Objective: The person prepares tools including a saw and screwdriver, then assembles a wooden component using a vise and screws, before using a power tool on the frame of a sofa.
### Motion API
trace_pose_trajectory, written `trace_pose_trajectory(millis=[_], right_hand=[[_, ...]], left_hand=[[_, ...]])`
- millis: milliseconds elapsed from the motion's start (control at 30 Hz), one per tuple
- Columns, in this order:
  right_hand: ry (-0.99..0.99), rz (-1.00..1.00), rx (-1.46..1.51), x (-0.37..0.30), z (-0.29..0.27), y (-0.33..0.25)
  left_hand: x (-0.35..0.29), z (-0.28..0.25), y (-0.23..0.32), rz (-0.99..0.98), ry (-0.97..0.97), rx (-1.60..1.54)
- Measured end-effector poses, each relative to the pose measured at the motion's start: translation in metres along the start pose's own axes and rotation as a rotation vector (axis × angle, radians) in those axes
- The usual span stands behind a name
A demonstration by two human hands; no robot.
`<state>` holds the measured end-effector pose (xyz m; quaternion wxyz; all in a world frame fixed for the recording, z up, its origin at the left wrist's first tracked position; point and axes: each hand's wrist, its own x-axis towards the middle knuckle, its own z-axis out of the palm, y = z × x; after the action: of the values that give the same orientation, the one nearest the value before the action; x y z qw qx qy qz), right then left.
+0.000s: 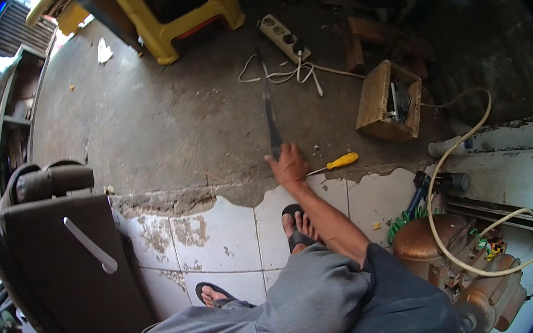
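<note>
My right hand [289,164] reaches down to the floor just past the tiled edge. It is closed on the near end of a hand saw [271,116], with the thumb out to the left. The saw's dark, toothed blade points away from me and narrows toward its far end; whatever grip it has is hidden under my hand. A screwdriver with a yellow handle [343,160] lies just right of my hand, its shaft pointing at my wrist. My left hand is out of view.
A power strip [283,36] with a white cable lies beyond the saw. A wooden box [381,104] holding metal pieces sits to the right, near a coppery compressor-like machine [429,240] and pale hose. A yellow stool [166,33] stands far off; a dark padded seat [72,274] is at left.
</note>
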<state>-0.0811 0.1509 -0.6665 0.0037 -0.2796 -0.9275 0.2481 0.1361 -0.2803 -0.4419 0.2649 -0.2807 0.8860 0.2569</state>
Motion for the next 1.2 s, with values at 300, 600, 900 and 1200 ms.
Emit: trace_pose_trajectory(millis=[300,600,900,1200], right_hand=[[0.094,-0.072,0.413,0.051,-0.049,-0.003],[0.318,0.39,-0.337,0.183,-0.259,0.104],[0.131,0.657,-0.055,0.172,-0.284,0.142],[0.472,0.799,-0.277,0.113,-0.321,0.22]], left_hand=[[0.005,-0.057,0.08,0.121,0.061,0.037],[0.082,-0.034,0.141,0.366,-0.251,0.513],[0.177,0.029,0.239,0.722,-0.359,0.571],[0.211,0.051,0.229,0.828,-0.441,0.387]])
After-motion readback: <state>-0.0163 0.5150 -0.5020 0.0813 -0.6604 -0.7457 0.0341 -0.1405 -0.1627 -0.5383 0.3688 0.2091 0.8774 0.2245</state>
